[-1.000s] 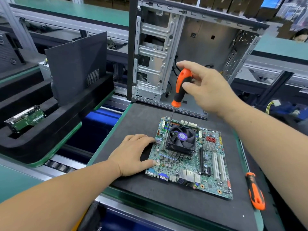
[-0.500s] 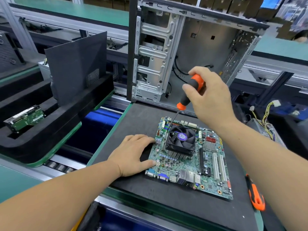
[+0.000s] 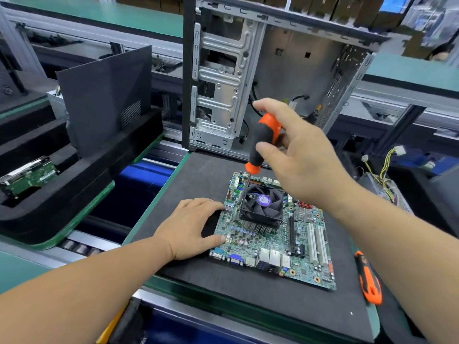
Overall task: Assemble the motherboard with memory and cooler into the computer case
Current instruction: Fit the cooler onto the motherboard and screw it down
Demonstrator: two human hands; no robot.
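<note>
Our left hand stays flat, fingers straight, pressing the motherboard's nine o'clock edge on the black mat. Our right hand has swung the screwdriver from tilted to steeper, fingers curled round its handle, tip down at the cooler's nine o'clock corner, long axis leaning toward one o'clock.

Two screwdrivers, one motherboard, one case, two hands

Spare orange screwdriver lying on dark mat; hard drive in foam tray at left.
</note>
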